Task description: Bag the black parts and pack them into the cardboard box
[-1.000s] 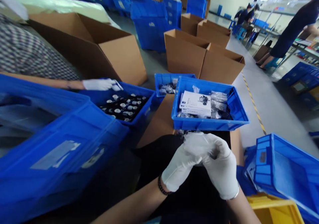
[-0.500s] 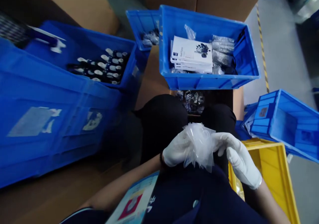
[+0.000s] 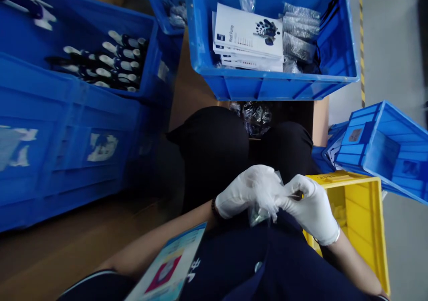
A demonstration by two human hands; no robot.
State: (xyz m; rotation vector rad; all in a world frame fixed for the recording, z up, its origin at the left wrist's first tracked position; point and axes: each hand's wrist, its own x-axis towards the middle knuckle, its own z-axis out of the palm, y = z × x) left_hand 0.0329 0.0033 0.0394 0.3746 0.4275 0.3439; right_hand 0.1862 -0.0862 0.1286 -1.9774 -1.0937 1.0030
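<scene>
Both my hands wear white gloves and meet in front of my lap. My left hand [image 3: 239,191] is closed around a bunch of clear plastic bags [image 3: 262,205], whose crumpled ends hang below the fingers. At the right side of the bunch, my right hand [image 3: 309,209] pinches the edge of the plastic between thumb and fingertips. How many bags there are cannot be made out. Beyond my knees stands a blue bin [image 3: 274,87] with white printed booklets [image 3: 247,35] and bubble-wrapped packs [image 3: 301,31] in it.
On the left, a blue crate [image 3: 147,69] holds several dark parts with white ends [image 3: 117,62]. Blue crate walls [image 3: 60,158] rise beside me. A yellow bin [image 3: 366,229] stands by my right arm, with a tilted blue bin [image 3: 384,154] behind it. Wrapped items [image 3: 256,113] lie between my knees.
My left hand has closed further over the plastic bags. My right hand has gone from loosely open beside them to pinching their edge. The view has shifted, so the bins appear higher.
</scene>
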